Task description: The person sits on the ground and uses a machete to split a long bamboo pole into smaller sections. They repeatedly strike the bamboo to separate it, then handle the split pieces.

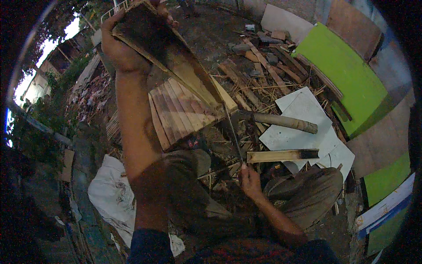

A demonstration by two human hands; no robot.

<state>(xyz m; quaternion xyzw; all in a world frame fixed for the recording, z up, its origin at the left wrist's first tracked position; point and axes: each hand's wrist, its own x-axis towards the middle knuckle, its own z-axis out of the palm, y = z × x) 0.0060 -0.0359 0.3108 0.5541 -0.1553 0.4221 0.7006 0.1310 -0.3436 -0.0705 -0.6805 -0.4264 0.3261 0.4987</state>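
Note:
My raised left hand [118,44] is closed around the upper end of a wide, hollow piece of split bamboo [187,72], dark inside near the top and pale lower down. The bamboo slants down to the right, away from my left forearm. Low in front of me, my right hand [250,181] grips a knife; its long thin blade [234,134] points up and meets the lower end of the bamboo. The handle is hidden in my fist. Just above that hand lies a shorter split bamboo piece [281,155] with a dark right end.
A round wooden pole [285,121] lies across white boards [303,132] at right. Pale slats [176,110] fan out behind my left forearm. Scrap wood [268,66] is piled farther back, beside a green panel [343,79]. A white sack [112,189] sits at left by my leg.

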